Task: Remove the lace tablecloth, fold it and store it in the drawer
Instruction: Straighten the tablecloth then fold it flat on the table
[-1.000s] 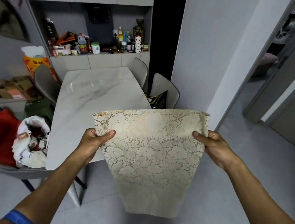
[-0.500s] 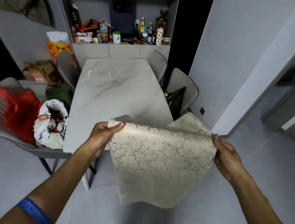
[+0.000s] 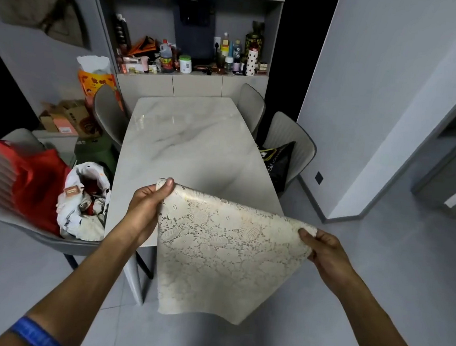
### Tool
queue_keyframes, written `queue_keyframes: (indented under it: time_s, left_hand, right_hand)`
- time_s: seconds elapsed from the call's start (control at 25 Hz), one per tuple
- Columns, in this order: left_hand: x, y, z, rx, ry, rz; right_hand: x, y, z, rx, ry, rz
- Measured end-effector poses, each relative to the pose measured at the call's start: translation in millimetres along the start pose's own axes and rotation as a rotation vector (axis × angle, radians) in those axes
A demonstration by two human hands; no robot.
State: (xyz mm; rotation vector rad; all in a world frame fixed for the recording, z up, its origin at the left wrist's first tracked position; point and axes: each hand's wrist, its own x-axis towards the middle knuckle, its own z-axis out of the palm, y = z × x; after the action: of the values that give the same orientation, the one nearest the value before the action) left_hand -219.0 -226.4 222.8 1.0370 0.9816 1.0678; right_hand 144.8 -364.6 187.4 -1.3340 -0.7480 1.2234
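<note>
Now lace tablecloth [image 3: 223,251] hanging folded between both hands, off desk [image 3: 193,153], lower part dangling over floor. Left hand [image 3: 145,207] pinching upper left corner, thumb on top, above desk's near edge. Right hand [image 3: 324,251] gripping upper right corner, lower and past desk's near right corner. Top edge sloping down toward right hand.

table [image 3: 185,147]: white marble top
near left chair [image 3: 60,243]: red bag, white bag on seat
right chair [image 3: 300,140]: black cushion
shelf [image 3: 191,73]: bottles, jars
</note>
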Motion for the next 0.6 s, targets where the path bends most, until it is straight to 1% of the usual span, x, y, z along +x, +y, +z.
queue_keyframes:
  time_s: [0.08,0.12,0.16,0.24,0.28,0.32,0.36,0.4,0.44,0.52,0.6]
  left_hand:
    - [4,-1,-18,0.121,-0.096,-0.005]
    - [8,0,-24,0.174,-0.108,0.001]
    - [13,2,-28,0.161,-0.096,0.012]
    - [24,4,-36,0.046,-0.073,0.046]
    - [28,4,-42,0.042,-0.092,0.051]
    - [32,3,-48,0.106,-0.122,0.035]
    - [34,0,-54,0.184,-0.151,0.012]
    - [37,-2,-60,0.220,-0.147,-0.005]
    - [41,-1,-64,0.192,-0.105,-0.020]
    - [53,9,-70,0.026,0.010,-0.043]
    - [66,26,-76,-0.069,0.039,-0.026]
  right_hand:
    - [11,-11,17,0.076,0.025,-0.026]
    - [17,-19,25,0.109,0.011,-0.037]
    - [21,-25,29,0.111,-0.027,-0.048]
    - [28,-26,38,-0.011,-0.079,-0.036]
    - [31,-24,44,-0.062,-0.061,-0.028]
    - [36,-22,51,-0.083,-0.014,-0.035]
    - [40,-21,59,-0.075,0.038,-0.049]
    - [47,-24,69,-0.051,0.066,-0.065]
    - [53,-29,76,-0.013,0.064,-0.074]
    - [65,-43,85,0.004,0.001,-0.093]
    - [77,-58,92,-0.029,-0.008,-0.115]
